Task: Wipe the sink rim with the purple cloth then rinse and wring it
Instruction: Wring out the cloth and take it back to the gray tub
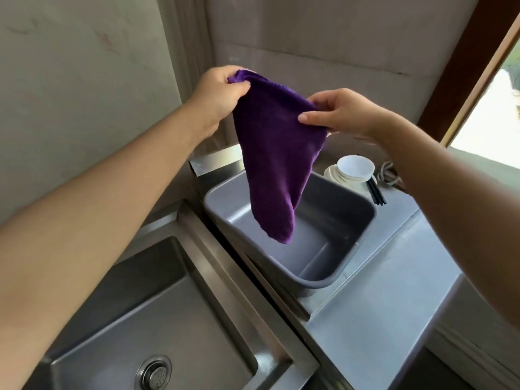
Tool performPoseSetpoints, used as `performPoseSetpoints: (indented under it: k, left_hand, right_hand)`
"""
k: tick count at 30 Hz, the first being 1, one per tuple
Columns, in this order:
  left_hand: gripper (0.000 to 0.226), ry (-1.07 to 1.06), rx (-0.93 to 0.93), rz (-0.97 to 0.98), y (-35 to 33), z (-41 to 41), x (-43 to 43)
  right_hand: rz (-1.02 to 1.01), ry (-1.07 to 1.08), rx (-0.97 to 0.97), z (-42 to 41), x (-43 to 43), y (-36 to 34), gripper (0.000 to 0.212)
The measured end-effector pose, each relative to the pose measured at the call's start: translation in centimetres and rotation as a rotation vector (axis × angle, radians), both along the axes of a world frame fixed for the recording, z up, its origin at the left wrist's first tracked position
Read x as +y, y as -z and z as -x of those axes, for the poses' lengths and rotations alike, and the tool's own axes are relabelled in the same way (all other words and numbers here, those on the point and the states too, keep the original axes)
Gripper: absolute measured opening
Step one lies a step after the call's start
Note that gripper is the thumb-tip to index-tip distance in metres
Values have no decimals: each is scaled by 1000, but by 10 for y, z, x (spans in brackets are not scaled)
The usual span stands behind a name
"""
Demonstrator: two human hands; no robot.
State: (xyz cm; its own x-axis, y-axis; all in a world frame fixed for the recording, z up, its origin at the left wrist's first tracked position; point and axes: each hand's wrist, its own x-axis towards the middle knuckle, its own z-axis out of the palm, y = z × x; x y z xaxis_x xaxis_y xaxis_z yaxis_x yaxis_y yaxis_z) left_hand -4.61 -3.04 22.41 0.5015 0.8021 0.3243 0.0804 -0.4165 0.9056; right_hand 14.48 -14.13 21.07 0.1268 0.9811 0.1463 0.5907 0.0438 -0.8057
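Note:
The purple cloth (274, 153) hangs in the air, held up by both hands at its top edge. My left hand (218, 91) pinches the upper left corner. My right hand (346, 112) grips the upper right corner. The cloth's lower tip dangles over the grey plastic basin (363, 218). The steel sink (157, 313) lies at lower left, its rim (225, 266) running between the sink bowl and the basin. A round drain strainer (153, 372) shows at the sink's bottom.
Stacked white bowls (353, 168) and black chopsticks (375, 191) sit behind the basin on the steel counter (385, 299). A coiled cord (389, 171) lies beside them. A wall stands close behind, and a wooden window frame (478, 77) is at right.

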Motion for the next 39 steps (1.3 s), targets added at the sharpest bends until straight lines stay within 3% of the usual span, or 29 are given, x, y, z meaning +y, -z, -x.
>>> performPoseSetpoints:
  k: [3, 5, 9, 15, 18, 23, 29, 34, 39]
  left_hand:
    - [28, -59, -4, -120, 13, -8, 6]
    - [27, -87, -46, -152, 19, -10, 9]
    - [26, -132, -101, -45, 58, -13, 5]
    - [30, -153, 376, 168, 181, -32, -20]
    - [27, -67, 521, 318, 216, -42, -21]
    - [32, 3, 840, 472, 245, -52, 9]
    - [31, 99, 1203, 443, 259, -52, 43]
    - [16, 148, 1443, 319, 258, -52, 52]
    - [16, 199, 1452, 235, 253, -53, 63]
  right_hand:
    - [16, 55, -157, -14, 10, -6, 16]
    - [-12, 96, -140, -21, 17, -6, 17]
    - [58, 105, -113, -33, 35, 22, 18]
    - [386, 51, -112, -56, 41, 136, 20]
    - [570, 2, -144, -61, 40, 176, 22]
    - [634, 10, -151, -62, 64, 218, 21]
    - [572, 15, -238, -39, 107, 247, 25]
    - [524, 31, -346, -30, 120, 266, 23]
    - [582, 42, -469, -24, 123, 268, 36]
